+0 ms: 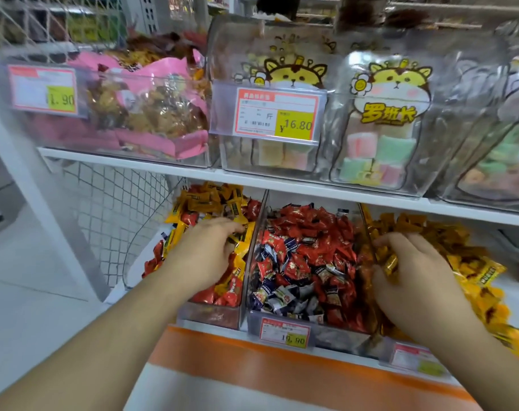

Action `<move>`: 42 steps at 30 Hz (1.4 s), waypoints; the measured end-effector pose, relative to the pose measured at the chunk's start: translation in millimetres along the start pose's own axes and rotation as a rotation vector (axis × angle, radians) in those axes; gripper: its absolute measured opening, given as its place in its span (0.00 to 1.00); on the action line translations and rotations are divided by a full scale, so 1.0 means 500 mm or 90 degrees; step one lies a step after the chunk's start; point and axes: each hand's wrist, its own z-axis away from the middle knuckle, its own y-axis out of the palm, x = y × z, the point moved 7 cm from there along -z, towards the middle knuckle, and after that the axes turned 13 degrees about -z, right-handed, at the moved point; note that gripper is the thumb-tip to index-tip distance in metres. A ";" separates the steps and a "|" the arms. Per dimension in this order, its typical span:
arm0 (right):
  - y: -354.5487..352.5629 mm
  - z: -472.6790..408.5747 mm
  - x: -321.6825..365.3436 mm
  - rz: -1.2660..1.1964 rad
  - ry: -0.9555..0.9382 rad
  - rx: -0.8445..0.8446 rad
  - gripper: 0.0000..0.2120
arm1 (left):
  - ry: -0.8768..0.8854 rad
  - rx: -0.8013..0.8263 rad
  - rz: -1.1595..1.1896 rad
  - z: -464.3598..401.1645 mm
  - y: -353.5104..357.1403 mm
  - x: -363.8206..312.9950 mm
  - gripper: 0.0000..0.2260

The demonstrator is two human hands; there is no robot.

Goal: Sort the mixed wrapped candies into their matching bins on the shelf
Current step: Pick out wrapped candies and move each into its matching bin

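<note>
With the left hand point(206, 250) curled down into the mixed left bin point(210, 314) and the right hand point(412, 277) clutching yellow candies point(387, 259) over the right bin point(406, 354), loose wrappers may spill into the middle bin point(335, 336).

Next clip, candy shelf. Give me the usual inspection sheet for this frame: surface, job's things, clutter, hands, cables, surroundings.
Surface: white lower shelf with an orange front strip.
Job's things: left bin mixes yellow and red candies; middle bin red with dark blue ones; right bin yellow.
Clutter: price tag on the middle bin.
Hands: left hand in the left bin, fingers among yellow candies; right hand grips yellow candies.
Cables: nothing seen.
Surroundings: upper shelf with clear tubs of pastel sweets and pink-wrapped snacks; white mesh panel at left.
</note>
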 end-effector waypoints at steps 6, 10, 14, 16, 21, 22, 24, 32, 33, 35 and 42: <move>0.023 -0.002 0.011 -0.012 -0.032 0.027 0.18 | 0.007 -0.010 -0.088 -0.002 -0.003 0.009 0.13; 0.031 0.002 0.016 -0.023 -0.025 0.045 0.19 | -0.005 -0.088 -0.063 0.009 -0.030 0.015 0.08; 0.029 0.007 0.023 -0.033 -0.032 0.046 0.20 | -0.057 -0.125 0.009 0.022 -0.056 0.025 0.08; 0.025 0.009 0.028 -0.040 -0.040 0.039 0.19 | -0.077 -0.161 0.079 0.028 -0.079 0.028 0.08; 0.016 0.019 0.071 -0.098 -0.114 0.030 0.25 | -0.018 -0.140 0.291 0.054 -0.118 -0.037 0.07; 0.016 0.022 0.086 -0.111 -0.139 0.043 0.27 | 0.000 -0.109 0.317 0.062 -0.114 -0.060 0.07; 0.022 0.032 0.117 -0.130 -0.190 0.081 0.31 | 0.012 -0.053 0.368 0.076 -0.102 -0.106 0.09; 0.003 0.050 0.120 -0.071 -0.257 0.057 0.20 | 0.001 0.066 0.477 0.090 -0.063 -0.222 0.15; -0.003 0.047 0.114 -0.060 -0.262 0.046 0.17 | 0.002 0.057 0.482 0.089 -0.065 -0.224 0.14; -0.021 0.037 0.092 -0.046 -0.236 0.002 0.14 | 0.003 0.021 0.471 0.087 -0.069 -0.218 0.10; -0.112 -0.026 -0.094 0.139 0.134 -0.130 0.20 | -0.078 -0.136 0.294 0.055 -0.085 -0.098 0.03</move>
